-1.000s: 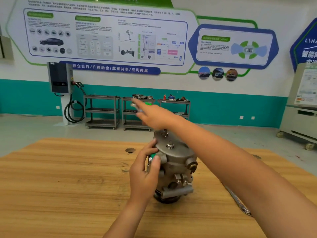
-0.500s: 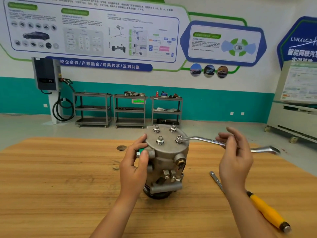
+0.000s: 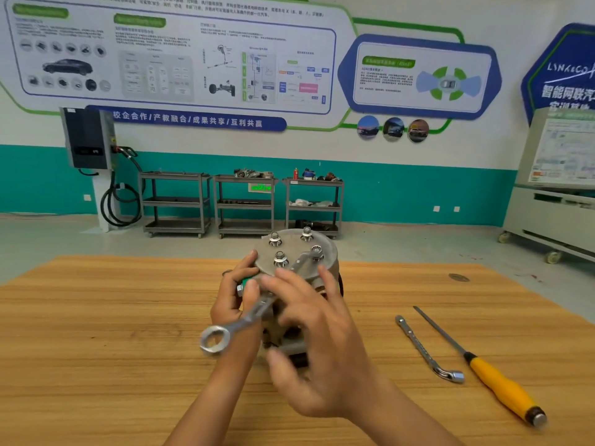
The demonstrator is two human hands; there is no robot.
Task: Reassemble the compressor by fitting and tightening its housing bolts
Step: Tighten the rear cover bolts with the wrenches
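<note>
Spread-open right hand (image 3: 322, 342) shoves the wrench (image 3: 244, 320); left hand (image 3: 230, 300) grips the compressor (image 3: 294, 249) beside it. Mid-tightening the bolt (image 3: 316, 251) just beyond, I reckon. Reseat the wrench next.

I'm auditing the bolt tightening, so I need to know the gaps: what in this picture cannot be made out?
Head view only.
Blurred: the right hand, so whether it grips the wrench is unclear.
Hidden: the lower body of the compressor, behind the left hand and right hand.
Covered: the head of the bolt under the wrench's ring, so its seating is unclear.
Too small: the print on the wall poster.
</note>
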